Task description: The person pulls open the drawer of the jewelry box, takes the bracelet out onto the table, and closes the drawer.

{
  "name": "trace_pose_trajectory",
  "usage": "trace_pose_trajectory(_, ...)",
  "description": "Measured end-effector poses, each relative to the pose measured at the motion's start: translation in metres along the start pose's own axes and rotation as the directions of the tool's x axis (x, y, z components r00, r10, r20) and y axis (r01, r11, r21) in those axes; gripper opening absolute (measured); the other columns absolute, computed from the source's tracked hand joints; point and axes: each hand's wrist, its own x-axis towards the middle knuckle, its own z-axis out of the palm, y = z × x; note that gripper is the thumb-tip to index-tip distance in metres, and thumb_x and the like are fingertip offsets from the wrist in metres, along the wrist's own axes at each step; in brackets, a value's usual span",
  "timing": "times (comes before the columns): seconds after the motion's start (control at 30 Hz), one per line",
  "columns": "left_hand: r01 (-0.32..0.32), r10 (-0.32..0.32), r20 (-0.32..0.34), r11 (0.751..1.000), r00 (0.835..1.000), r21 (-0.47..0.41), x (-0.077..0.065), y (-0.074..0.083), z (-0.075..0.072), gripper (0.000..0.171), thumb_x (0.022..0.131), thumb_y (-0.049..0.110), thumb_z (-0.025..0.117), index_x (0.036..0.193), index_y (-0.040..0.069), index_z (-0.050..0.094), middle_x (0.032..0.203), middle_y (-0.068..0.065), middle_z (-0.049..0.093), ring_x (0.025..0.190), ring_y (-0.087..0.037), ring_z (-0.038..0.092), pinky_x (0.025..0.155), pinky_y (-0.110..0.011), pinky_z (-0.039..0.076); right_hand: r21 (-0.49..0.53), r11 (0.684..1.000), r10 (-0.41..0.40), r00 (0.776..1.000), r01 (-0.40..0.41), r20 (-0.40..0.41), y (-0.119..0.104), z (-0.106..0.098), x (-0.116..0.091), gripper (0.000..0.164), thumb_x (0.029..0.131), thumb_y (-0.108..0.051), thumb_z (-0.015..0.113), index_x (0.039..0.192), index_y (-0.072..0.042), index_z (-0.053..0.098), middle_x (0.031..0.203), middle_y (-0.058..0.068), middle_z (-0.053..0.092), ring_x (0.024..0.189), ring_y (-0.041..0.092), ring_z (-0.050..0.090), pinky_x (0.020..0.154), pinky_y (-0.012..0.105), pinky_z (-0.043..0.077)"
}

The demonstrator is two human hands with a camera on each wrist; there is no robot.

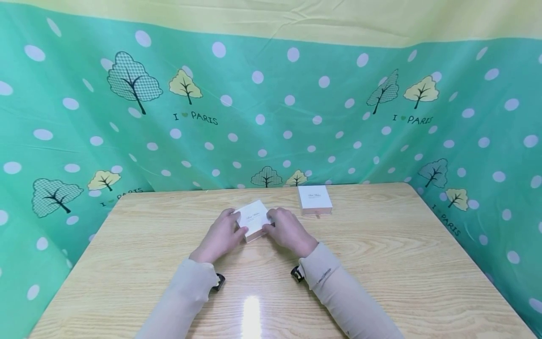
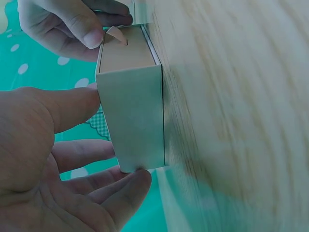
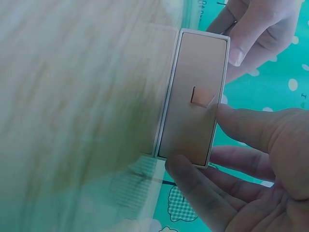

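A small white drawer-style gift box (image 1: 254,219) with fine script on its lid sits turned at an angle on the table, between both hands. My left hand (image 1: 220,236) grips its left side, thumb at the near top edge and fingers around the far corner. On the opposite side my right hand (image 1: 292,231) holds it between thumb and fingers. The box's pinkish drawer front (image 3: 193,63) faces me, flush with the white sleeve, and a short ribbon pull tab (image 3: 203,96) sticks out of its slit. One plain white side wall (image 2: 130,116) shows in the left wrist view.
A second, matching white box (image 1: 314,197) stands farther back and to the right, its pull tab toward me. The wood-grain table (image 1: 372,263) meets a green dotted curtain (image 1: 271,108) at the back and sides. Bright light reflects off the near tabletop.
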Motion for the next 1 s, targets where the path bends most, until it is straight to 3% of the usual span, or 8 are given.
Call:
trace_pose_trajectory(0.43, 0.026, -0.026, 0.002, 1.000, 1.000, -0.005, -0.0046, -0.0006, -0.0056, 0.057, 0.089, 0.025, 0.067, 0.133, -0.007, 0.049, 0.139, -0.029, 0.040, 0.126, -0.043, 0.042, 0.106, -0.053, 0.034, -0.013, 0.998, -0.054, 0.998, 0.054, -0.029, -0.0006, 0.0019, 0.0010, 0.023, 0.085, -0.017, 0.073, 0.100, 0.000, 0.068, 0.084, 0.004, 0.059, 0.070, 0.011, 0.053, 0.060, 0.018, 0.048)
trace_pose_trajectory(0.83, 0.060, -0.060, 0.008, 0.998, 0.998, -0.010, -0.0057, 0.0012, -0.0084, 0.060, 0.088, 0.025, 0.069, 0.133, -0.008, 0.048, 0.134, -0.028, 0.044, 0.121, -0.040, 0.047, 0.104, -0.051, 0.039, -0.018, 0.999, -0.052, 0.998, 0.052, -0.021, -0.0009, 0.0040, 0.0011, 0.028, 0.084, -0.019, 0.073, 0.103, 0.001, 0.068, 0.084, 0.003, 0.058, 0.071, 0.010, 0.053, 0.060, 0.017, 0.048)
trace_pose_trajectory(1.0, 0.077, -0.077, 0.014, 0.997, 0.997, -0.010, -0.0058, 0.0014, -0.0084, 0.061, 0.088, 0.024, 0.069, 0.134, -0.009, 0.047, 0.132, -0.027, 0.044, 0.119, -0.039, 0.048, 0.102, -0.051, 0.040, -0.032, 0.997, -0.068, 0.997, 0.067, -0.033, 0.0000, 0.0049, 0.0003, 0.029, 0.086, -0.022, 0.072, 0.104, 0.000, 0.068, 0.091, 0.005, 0.060, 0.075, 0.011, 0.056, 0.066, 0.019, 0.050)
